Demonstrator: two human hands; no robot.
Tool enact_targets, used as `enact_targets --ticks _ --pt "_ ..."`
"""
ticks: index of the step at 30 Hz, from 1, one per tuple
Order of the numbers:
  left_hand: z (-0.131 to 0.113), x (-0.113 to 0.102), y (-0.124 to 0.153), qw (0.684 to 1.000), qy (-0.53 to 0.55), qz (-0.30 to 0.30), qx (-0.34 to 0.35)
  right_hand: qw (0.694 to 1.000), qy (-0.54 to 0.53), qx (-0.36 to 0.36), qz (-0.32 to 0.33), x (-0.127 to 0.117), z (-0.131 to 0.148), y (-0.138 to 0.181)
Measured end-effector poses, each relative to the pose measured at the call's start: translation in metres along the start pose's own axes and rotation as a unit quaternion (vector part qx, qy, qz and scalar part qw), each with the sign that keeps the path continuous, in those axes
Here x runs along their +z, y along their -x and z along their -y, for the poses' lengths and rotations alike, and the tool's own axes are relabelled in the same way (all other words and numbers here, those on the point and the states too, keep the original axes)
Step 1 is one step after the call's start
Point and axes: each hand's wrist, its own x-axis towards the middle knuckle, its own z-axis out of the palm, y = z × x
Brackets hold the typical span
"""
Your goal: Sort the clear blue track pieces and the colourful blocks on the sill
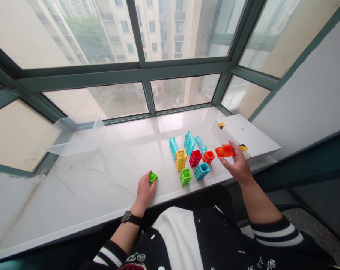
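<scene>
My left hand (145, 188) is closed around a green block (153, 177) at the sill's front part. On the right, my right hand (238, 164) pinches an orange block piece (224, 151) with round hollows, held above the surface. Between the hands stand stacks of hollow cube blocks: a yellow stack (181, 160), a red stack (195, 158), a green stack (185, 177), a blue stack (202, 171) and a short orange stack (208, 157). Behind them lie a turquoise curved piece (190, 142) and turquoise track pieces (173, 147).
A clear plastic bin (82, 140) sits at the left by the window. A white box (248, 135) with yellow-and-black tabs stands at the right. The white marble sill (108, 180) ends at its front edge near my body, and green window frames bound the back.
</scene>
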Motion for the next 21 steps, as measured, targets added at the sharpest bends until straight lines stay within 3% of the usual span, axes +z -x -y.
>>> enact_targets --ticks 6,12,21 --pt "0.005 0.010 0.003 0.999 -0.045 -0.005 0.026 0.999 0.001 0.048 -0.002 0.009 -0.029 -0.002" --pt "0.006 0.009 0.002 0.997 -0.068 0.012 0.034 0.996 0.062 0.069 0.012 0.027 -0.046 -0.013" --pt "0.005 0.009 0.001 0.996 -0.079 0.021 0.030 0.991 0.073 0.100 0.048 0.041 -0.074 -0.014"
